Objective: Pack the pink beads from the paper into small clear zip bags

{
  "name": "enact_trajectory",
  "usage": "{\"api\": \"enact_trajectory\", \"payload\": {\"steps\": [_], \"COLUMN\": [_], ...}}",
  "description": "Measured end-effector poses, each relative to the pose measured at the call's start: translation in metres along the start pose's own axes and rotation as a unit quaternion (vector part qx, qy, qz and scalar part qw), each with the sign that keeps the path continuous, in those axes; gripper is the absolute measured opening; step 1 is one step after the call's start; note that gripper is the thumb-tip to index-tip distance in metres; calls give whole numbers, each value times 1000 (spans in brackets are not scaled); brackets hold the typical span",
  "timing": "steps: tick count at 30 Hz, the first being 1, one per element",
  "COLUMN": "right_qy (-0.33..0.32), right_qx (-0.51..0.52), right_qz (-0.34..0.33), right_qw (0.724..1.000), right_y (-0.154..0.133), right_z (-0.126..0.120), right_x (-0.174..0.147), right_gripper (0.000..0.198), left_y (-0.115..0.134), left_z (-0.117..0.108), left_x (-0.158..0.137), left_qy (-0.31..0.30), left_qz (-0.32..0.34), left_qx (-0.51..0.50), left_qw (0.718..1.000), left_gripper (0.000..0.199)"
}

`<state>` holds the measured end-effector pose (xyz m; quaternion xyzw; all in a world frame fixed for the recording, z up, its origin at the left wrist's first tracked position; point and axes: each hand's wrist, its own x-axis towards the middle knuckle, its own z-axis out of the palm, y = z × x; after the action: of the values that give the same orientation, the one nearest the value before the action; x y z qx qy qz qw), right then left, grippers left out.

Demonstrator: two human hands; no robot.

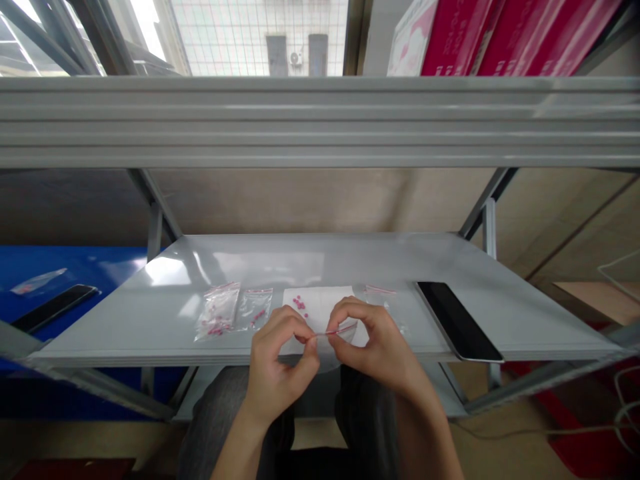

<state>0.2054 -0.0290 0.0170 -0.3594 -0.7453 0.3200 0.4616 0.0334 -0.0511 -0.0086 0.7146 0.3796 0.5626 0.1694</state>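
Observation:
A small clear zip bag (346, 328) with a red strip along its top is stretched between my two hands at the front edge of the shelf. My left hand (283, 363) pinches one end of the strip between thumb and fingertips. The other end is pinched by my right hand (377, 337). Behind them lies a white sheet of paper (323, 297) with several small pink pieces (300, 304) on it. To the left are two zip bags holding pink pieces, a fuller bag (219, 312) and a flatter bag (255, 310). Partly behind my right hand lies another clear bag (381, 293).
A dark-screened tablet or phone (459, 320) lies on the right of the grey shelf (240, 257). A metal beam (320, 123) crosses above, with red boxes or books (500, 40) over it. At left, a blue surface (115, 263) carries a phone (55, 308) and a bag (39, 282).

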Motion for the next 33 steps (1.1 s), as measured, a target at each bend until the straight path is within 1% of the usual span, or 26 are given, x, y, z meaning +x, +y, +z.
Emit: {"api": "enact_trajectory", "payload": {"steps": [5, 10, 15, 19, 24, 27, 29, 31, 33], "right_qy": [-3, 3, 4, 12, 38, 83, 122, 167, 215], "right_qx": [21, 34, 30, 38, 66, 87, 101, 110, 92], "right_qz": [-10, 16, 19, 41, 32, 64, 91, 116, 136], "right_qw": [1000, 999, 999, 998, 997, 991, 983, 973, 963], "right_y": [3, 11, 13, 14, 15, 19, 25, 36, 52], "right_z": [-3, -8, -14, -22, -30, -39, -49, -60, -70], "right_x": [-1, -4, -5, -6, -8, -11, -14, -16, -17], "right_gripper": [17, 14, 13, 8, 5, 9, 15, 18, 22], "left_y": [-1, -1, -2, -6, -5, -2, -1, -3, -8], "left_z": [0, 1, 0, -1, 3, 15, 30, 50, 73], "left_x": [-2, 0, 0, -2, 0, 9, 20, 34, 49], "left_qy": [3, 9, 9, 17, 22, 29, 25, 1, -33], "left_qz": [17, 25, 30, 27, 12, -18, -56, -104, -126], "left_qx": [-15, -26, -35, -53, -84, -104, -92, -55, -32], "left_qw": [1000, 999, 999, 998, 996, 994, 994, 993, 991], "left_gripper": [15, 15, 14, 14, 14, 15, 16, 17, 14]}}
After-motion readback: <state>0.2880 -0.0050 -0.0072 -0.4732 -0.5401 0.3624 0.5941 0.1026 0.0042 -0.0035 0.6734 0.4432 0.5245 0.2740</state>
